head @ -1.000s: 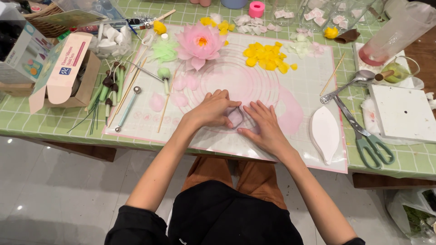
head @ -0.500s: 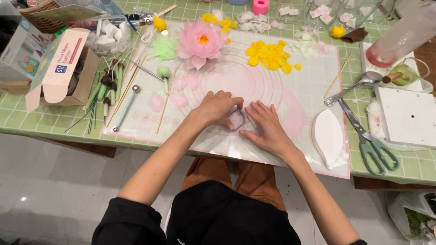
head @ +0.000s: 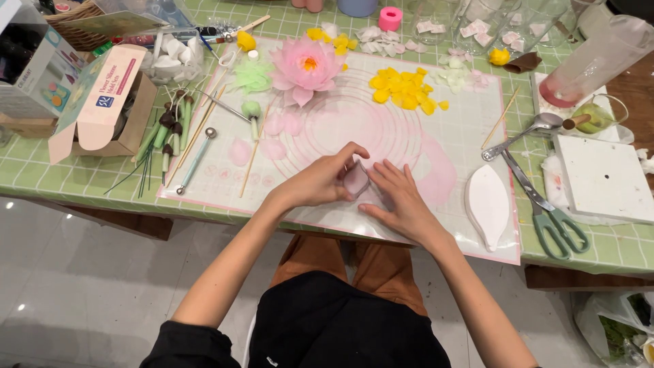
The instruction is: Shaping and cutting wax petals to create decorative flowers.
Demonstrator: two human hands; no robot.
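Observation:
My left hand (head: 320, 180) pinches a small metal petal cutter (head: 356, 180) that holds a pale pink piece of clay, tilted up off the mat. Beside it, my right hand (head: 398, 197) lies flat with fingers spread, pressing on the translucent work mat (head: 340, 129) with its printed pink circles. A thin sheet of pink clay (head: 439, 174) lies on the mat just right of my right hand. Cut pink petals (head: 272, 136) rest further left on the mat, below a finished pink lotus flower (head: 304, 68).
A white leaf-shaped mould (head: 488, 204) and green-handled scissors (head: 548, 211) lie to the right, with a spoon (head: 521, 133) and a white slab (head: 603, 178). Yellow petals (head: 402, 88) sit at the back. Modelling tools (head: 197, 153) and an open cardboard box (head: 102, 102) are on the left.
My left hand has lifted and tilted the cutter up from the mat. My right hand has stayed flat beside it.

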